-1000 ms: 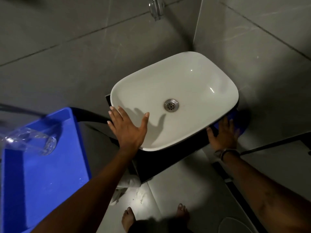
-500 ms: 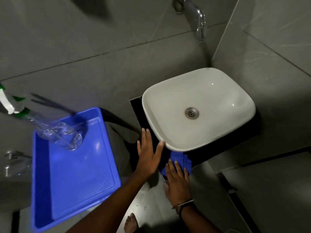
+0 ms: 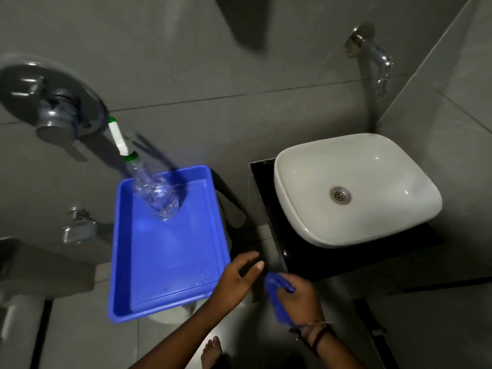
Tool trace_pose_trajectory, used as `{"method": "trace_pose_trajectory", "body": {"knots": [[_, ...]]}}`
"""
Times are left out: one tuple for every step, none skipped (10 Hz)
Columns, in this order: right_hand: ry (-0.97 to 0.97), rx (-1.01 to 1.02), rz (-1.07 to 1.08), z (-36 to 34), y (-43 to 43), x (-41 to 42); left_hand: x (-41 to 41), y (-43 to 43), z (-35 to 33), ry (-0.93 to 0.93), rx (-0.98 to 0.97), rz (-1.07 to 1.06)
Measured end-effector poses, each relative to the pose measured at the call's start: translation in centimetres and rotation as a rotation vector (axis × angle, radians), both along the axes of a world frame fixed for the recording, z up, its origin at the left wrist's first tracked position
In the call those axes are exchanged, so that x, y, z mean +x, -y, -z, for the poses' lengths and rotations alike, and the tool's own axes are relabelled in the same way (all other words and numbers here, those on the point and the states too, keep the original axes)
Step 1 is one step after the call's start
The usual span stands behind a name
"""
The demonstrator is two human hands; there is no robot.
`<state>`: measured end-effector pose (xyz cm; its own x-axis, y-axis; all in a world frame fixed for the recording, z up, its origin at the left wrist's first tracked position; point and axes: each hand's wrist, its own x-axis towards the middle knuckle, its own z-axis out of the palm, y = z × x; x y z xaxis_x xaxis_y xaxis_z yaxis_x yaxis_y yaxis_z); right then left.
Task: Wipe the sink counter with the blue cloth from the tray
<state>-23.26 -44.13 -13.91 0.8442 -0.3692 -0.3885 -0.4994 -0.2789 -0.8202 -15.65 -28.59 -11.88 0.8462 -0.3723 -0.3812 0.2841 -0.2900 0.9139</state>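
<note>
1. Since half a second ago I see both hands have come off the sink (image 3: 356,190) edge, and the cloth (image 3: 277,296) has left the counter (image 3: 269,209).
2. Left of the sink, the tray (image 3: 165,262) holds only a bottle (image 3: 157,195).
3. My left hand (image 3: 237,278), loosely spread and empty, hovers at the tray's near corner.
4. My right hand (image 3: 300,302), below the sink, bunches the cloth; it hangs lengthwise, nearer the tray than the basin.
</note>
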Motion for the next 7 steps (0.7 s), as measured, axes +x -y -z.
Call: {"method": "trace_pose_trajectory", "body": {"knots": [[0.033,0.632,0.01,-1.7,-4.0,3.6,1.9,-6.0,-0.9,-0.269,-0.214,-0.14],[0.025,0.789,0.004,-2.4,-7.4,6.9,3.0,-11.1,-0.4,-0.432,-0.372,-0.13],[-0.009,0.587,-0.01,-1.3,-12.8,11.8,4.8,-16.0,1.1,-0.333,-0.179,-0.253],[-0.068,0.395,-0.1,0.0,-16.1,14.1,6.2,-17.6,2.7,-0.23,0.05,-0.355],[-0.188,0.091,-0.168,2.0,-19.2,15.6,7.7,-18.5,5.3,-0.1,0.422,-0.288],[-0.264,-0.166,-0.235,2.2,-19.8,15.4,8.0,-18.2,5.6,-0.05,0.657,-0.211],[-0.146,-0.446,-0.321,0.4,-19.7,15.2,8.4,-18.3,3.7,0.166,0.942,-0.107]]}}
